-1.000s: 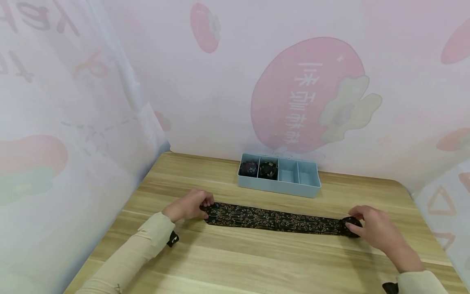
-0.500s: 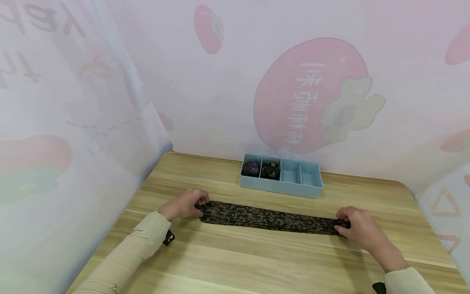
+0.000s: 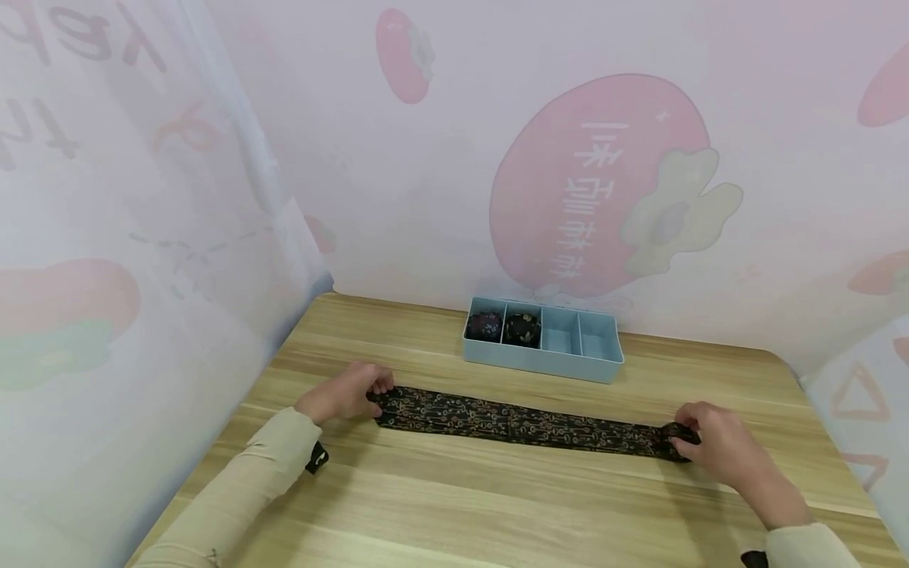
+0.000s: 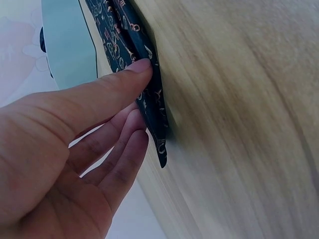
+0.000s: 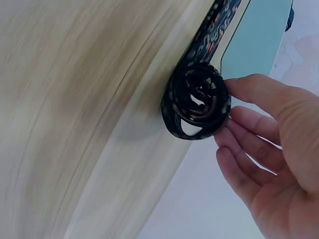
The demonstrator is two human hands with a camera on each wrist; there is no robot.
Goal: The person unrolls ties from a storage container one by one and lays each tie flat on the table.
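Note:
A black necktie (image 3: 507, 422) with small orange and pale motifs lies stretched across the wooden table, its right end wound into a roll (image 5: 197, 99). At its left end, my left hand (image 3: 353, 390) pinches the fabric. The left wrist view shows the thumb on the cloth's face, the other fingers behind it and the pointed tip (image 4: 160, 149) hanging past them. My right hand (image 3: 724, 443) holds the roll between thumb and fingers. Seen end-on in the right wrist view, the coil has a loose outer turn with a gap inside.
Behind the necktie stands a pale blue four-section box (image 3: 543, 360). Its two left sections hold dark patterned rolls, one purplish (image 3: 485, 326) and one black (image 3: 522, 329). A printed cloth backdrop (image 3: 426, 197) rises along the table's back edge.
My left hand has drawn the necktie's left end leftward. My right hand moved left with the roll, then back to the right, and the roll remains in its grip.

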